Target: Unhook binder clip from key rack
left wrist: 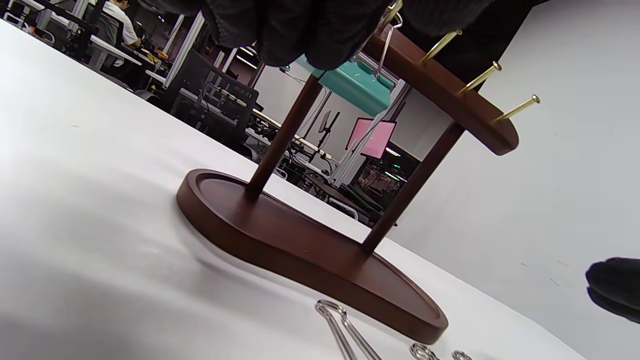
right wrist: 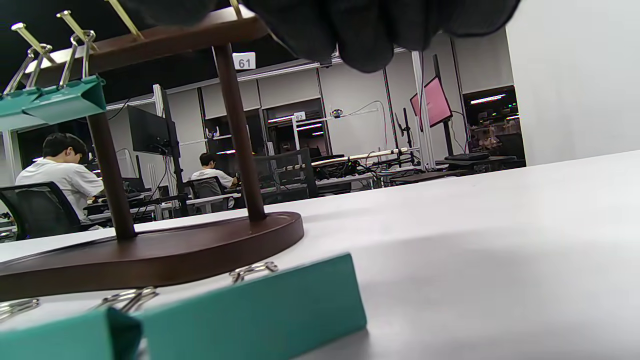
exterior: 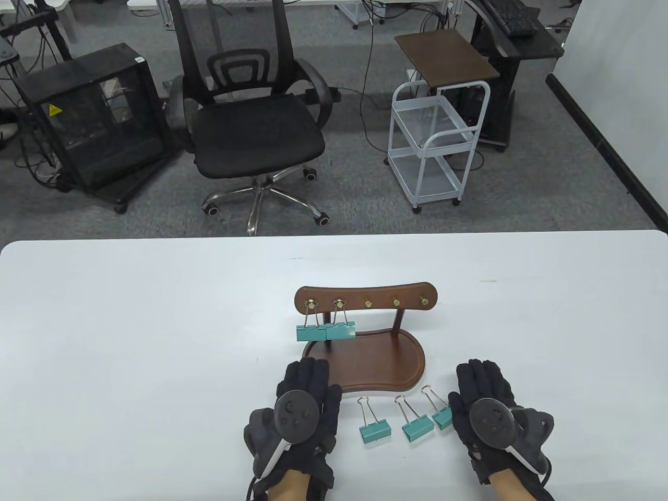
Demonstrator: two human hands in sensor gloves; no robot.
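Observation:
A dark wooden key rack point(exterior: 365, 300) with brass pegs stands on its oval base point(exterior: 386, 365) at the table's middle. Two teal binder clips point(exterior: 311, 332) point(exterior: 341, 330) hang from the two leftmost pegs. Three teal clips point(exterior: 374, 431) point(exterior: 417, 428) point(exterior: 442, 417) lie on the table in front of the base. My left hand point(exterior: 305, 396) lies flat, fingertips at the base's front left edge, holding nothing. My right hand point(exterior: 485, 396) lies flat right of the loose clips, empty. The rack point(left wrist: 440, 85) and a hanging clip point(left wrist: 355, 82) show in the left wrist view; the rack's base point(right wrist: 150, 255) and a lying clip point(right wrist: 260, 310) show in the right wrist view.
The white table point(exterior: 130, 339) spreads wide on both sides of the rack. Behind its far edge stand an office chair point(exterior: 250, 125), a white trolley point(exterior: 433, 146) and a black cabinet point(exterior: 94, 120) on the floor.

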